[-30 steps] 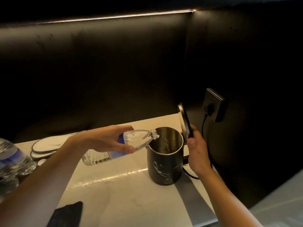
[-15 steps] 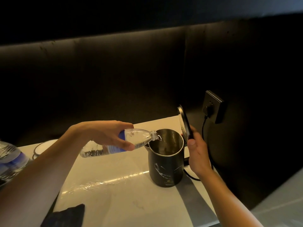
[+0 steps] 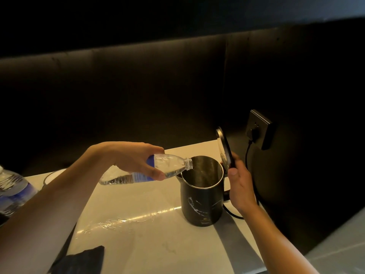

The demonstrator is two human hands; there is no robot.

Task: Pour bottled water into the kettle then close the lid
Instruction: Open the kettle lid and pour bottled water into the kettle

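Since a moment ago, the bottle (image 3: pixel 138 172) tips lower, gripped by the left hand (image 3: pixel 136 157). Right hand (image 3: pixel 238 186) props the lid (image 3: pixel 224 150) open; keep the mouth over the kettle (image 3: pixel 203 194) rim.

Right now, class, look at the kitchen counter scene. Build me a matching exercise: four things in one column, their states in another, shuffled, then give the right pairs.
Things:
1. water bottle
2. kettle lid
3. kettle
4. plug

States:
A. upright on the counter, mouth open
B. in the wall socket
C. tipped, neck over the kettle's rim, in the left hand
D. raised on edge, right hand against it

Pairs: 1-C, 2-D, 3-A, 4-B
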